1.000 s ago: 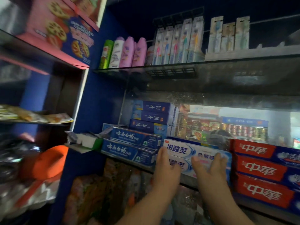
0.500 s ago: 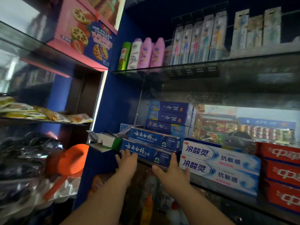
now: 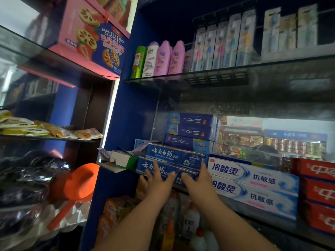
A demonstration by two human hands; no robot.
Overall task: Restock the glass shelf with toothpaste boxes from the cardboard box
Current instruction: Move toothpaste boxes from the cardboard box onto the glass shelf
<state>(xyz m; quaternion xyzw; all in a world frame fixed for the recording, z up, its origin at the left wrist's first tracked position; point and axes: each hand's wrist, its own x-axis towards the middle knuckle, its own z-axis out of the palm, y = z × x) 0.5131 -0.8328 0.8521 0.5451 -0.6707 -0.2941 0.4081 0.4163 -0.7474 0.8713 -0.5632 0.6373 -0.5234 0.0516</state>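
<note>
so, both my hands are up at the glass shelf (image 3: 108,166). two long dark blue toothpaste boxes with white letters lie there, one on top of the other, right at the front edge. my left hand (image 3: 157,180) is flat on the front of the bottom dark blue box (image 3: 145,164), with its fingers straight and spread out wide. my right hand (image 3: 197,180) is just beside it, at the right end of the same box. its thumb sticks up by that end and its fingers lie flat on the front. neither hand is wrapped round the box. the top dark blue box (image 3: 174,155) sits on it, and my hands do not touch that one.

just to the right, two white and blue toothpaste boxes (image 3: 253,176) are stacked, touching the blue ones. past them is a pile of red toothpaste boxes (image 3: 317,180). behind my boxes stand three more dark blue boxes (image 3: 190,131) in a stack. a small green and white box (image 3: 125,160) lies at the left end of the shelf.

on the shelf above are pink plastic bottles (image 3: 170,58) and packs of toothbrushes (image 3: 226,46). up on the left is a pink and blue cookie box (image 3: 96,37), and low on the left is an orange plastic scoop (image 3: 79,182).
</note>
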